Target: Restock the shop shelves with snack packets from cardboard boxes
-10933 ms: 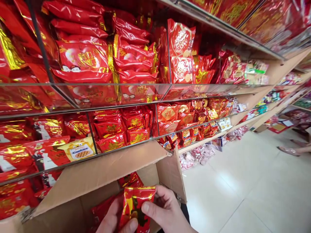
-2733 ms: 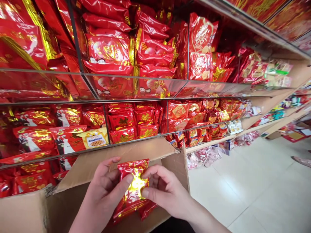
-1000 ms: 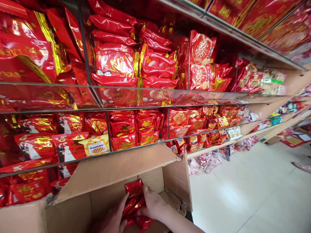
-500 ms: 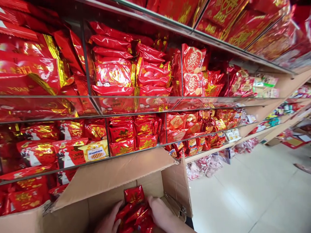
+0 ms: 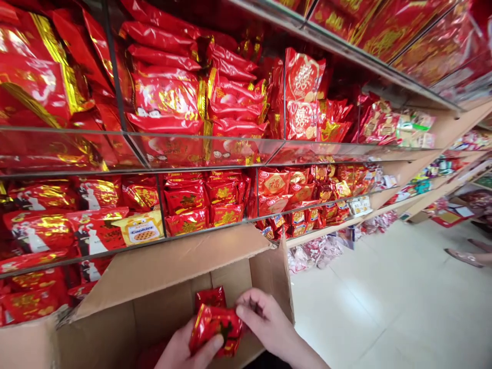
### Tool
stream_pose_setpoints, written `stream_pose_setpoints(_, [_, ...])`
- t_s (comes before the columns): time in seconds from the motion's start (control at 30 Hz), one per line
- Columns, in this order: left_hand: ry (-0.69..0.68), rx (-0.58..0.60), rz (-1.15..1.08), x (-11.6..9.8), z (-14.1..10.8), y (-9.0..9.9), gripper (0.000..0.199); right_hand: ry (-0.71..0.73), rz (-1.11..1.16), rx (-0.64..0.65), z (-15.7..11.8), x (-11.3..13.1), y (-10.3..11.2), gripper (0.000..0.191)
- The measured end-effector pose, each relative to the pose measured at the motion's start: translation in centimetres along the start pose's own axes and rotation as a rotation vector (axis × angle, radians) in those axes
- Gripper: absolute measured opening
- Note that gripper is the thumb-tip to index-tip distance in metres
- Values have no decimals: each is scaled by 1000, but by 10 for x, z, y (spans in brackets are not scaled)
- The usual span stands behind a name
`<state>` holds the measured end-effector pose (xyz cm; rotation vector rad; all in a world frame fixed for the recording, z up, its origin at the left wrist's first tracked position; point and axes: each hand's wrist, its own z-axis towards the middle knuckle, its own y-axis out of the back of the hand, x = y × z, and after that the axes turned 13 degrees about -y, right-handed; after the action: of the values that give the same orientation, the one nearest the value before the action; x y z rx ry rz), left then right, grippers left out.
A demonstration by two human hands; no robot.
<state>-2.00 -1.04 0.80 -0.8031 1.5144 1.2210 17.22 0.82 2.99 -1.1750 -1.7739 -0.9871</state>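
Inside an open cardboard box [image 5: 169, 271] at the bottom of the view, my left hand [image 5: 188, 348] grips a small stack of shiny red snack packets [image 5: 217, 328], its thumb across the front one. Curled fingers of my right hand [image 5: 267, 320] pinch the right edge of the same packets. Just behind them, another red packet [image 5: 209, 297] shows against the inner wall of the box. The packets' print is mostly too small to read.
Beyond the box, a divided shelf [image 5: 207, 169] holds rows of red and gold packets [image 5: 188, 197]. A yellow cookie packet [image 5: 142, 228] stands in a lower bay. Pale floor tiles [image 5: 357, 292] lie to the right, with another person's foot [image 5: 467, 256] at the far edge.
Both hands have risen in the box with the red packets, which were lower and spread between them. My right hand now pinches their edge. The view has shifted slightly.
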Motion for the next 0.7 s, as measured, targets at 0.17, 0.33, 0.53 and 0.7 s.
stream_pose_setpoints(0.17, [44, -55, -210, -56, 12, -5, 28, 188, -52, -83, 3, 19, -6, 29])
stream_pose_setpoints(0.33, [170, -198, -403, -69, 10, -7, 37, 225, -37, -218, 8, 22, -7, 43])
stream_pose_setpoints(0.53, [190, -376, -432, -69, 9, -11, 41, 110, 357, 14, 1, 16, -14, 34])
stream_pose_setpoints(0.7, [269, -346, -506, -72, 10, -6, 40, 77, 436, 73, -5, 11, -14, 30])
